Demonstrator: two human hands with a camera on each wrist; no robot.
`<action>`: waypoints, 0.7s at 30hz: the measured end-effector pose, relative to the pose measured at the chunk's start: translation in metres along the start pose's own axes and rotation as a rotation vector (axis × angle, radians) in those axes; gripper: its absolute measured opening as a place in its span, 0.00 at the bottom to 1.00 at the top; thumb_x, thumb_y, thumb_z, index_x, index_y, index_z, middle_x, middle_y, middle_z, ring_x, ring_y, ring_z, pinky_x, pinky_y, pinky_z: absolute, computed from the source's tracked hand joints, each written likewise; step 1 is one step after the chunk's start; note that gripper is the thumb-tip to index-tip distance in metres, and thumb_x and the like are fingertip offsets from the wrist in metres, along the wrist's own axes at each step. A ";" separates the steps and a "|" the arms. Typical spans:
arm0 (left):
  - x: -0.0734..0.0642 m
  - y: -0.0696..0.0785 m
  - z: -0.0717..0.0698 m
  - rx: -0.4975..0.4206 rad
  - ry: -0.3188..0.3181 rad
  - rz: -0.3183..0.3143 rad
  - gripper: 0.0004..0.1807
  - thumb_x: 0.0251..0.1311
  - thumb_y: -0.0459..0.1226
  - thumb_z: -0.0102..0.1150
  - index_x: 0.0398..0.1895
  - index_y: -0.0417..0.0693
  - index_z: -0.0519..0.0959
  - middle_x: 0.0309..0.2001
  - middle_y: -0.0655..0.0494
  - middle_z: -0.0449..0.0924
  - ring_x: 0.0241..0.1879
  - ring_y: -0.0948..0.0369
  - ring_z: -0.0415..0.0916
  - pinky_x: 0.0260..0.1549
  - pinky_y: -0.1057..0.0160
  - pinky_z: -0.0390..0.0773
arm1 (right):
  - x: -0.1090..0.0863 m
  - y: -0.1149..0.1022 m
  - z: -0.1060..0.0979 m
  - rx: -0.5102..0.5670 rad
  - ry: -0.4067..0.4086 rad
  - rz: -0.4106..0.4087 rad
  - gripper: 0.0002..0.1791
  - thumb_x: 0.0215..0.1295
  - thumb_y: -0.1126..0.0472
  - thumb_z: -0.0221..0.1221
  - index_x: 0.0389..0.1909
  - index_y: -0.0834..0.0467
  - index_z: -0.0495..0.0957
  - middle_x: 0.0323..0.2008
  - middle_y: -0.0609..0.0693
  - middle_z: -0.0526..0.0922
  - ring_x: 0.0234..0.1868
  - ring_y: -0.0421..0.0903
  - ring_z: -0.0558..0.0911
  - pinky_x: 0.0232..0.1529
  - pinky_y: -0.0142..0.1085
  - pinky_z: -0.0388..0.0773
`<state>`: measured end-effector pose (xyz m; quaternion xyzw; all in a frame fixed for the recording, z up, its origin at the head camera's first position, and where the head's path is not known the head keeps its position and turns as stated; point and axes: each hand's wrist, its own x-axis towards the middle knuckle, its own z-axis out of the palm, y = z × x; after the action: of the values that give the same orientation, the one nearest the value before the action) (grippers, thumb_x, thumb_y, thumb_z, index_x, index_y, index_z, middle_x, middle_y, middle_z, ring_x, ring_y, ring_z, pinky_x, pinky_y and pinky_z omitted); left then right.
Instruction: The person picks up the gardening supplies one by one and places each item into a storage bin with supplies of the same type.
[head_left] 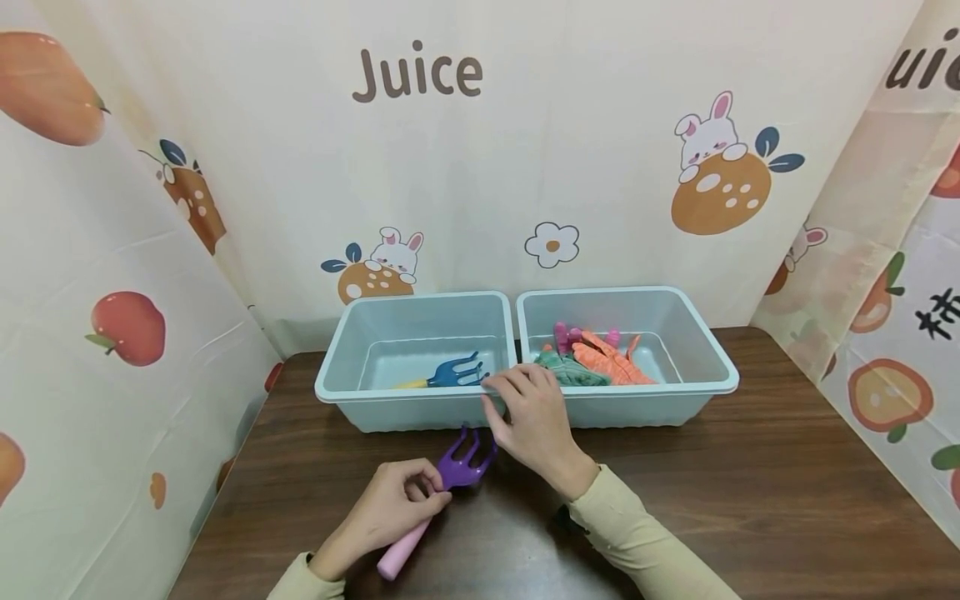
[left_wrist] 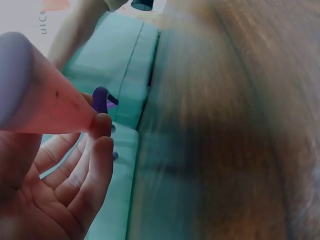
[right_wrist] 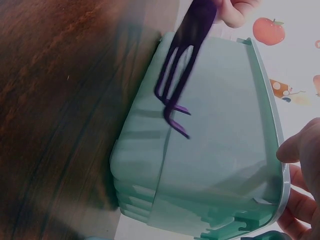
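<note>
My left hand [head_left: 390, 504] pinches a toy hand rake with a purple head [head_left: 459, 472] and a pink handle [head_left: 405, 550], tilted above the table in front of the bins. Its curved tines [right_wrist: 175, 85] point toward the left light-blue bin [head_left: 420, 412]. With thumb outside and fingers inside, my right hand [head_left: 536, 421] grips that bin's rim [right_wrist: 280, 135] near its front right corner. A blue rake [head_left: 450, 373] with a yellow handle lies inside the left bin. Only the pink handle [left_wrist: 55, 97] and a bit of purple show in the left wrist view.
Beside it stands a second light-blue bin [head_left: 637, 408], holding orange [head_left: 611, 362], green [head_left: 573, 371] and magenta glove-like items [head_left: 562, 337]. Both bins stand at the back of a dark wooden table [head_left: 750, 500]. Printed white curtains [head_left: 480, 167] hang behind and at the sides.
</note>
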<state>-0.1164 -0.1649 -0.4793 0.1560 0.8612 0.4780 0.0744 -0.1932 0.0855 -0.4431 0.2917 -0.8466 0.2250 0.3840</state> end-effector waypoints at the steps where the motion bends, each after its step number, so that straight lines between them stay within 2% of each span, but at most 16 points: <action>1: 0.000 0.000 -0.001 -0.003 0.006 0.003 0.08 0.62 0.42 0.75 0.31 0.55 0.83 0.28 0.61 0.83 0.22 0.69 0.79 0.24 0.69 0.78 | 0.000 0.000 0.000 -0.001 0.001 -0.001 0.08 0.66 0.56 0.70 0.44 0.52 0.89 0.41 0.46 0.90 0.47 0.52 0.82 0.53 0.51 0.79; 21: -0.002 0.001 -0.007 0.003 0.064 0.006 0.08 0.62 0.41 0.76 0.31 0.56 0.83 0.26 0.63 0.83 0.21 0.70 0.80 0.23 0.68 0.79 | 0.000 0.000 0.001 -0.001 0.007 -0.006 0.08 0.66 0.56 0.70 0.43 0.52 0.89 0.40 0.46 0.89 0.47 0.51 0.82 0.52 0.50 0.79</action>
<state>-0.1158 -0.1706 -0.4745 0.1432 0.8634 0.4817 0.0454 -0.1934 0.0853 -0.4437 0.2932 -0.8446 0.2245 0.3877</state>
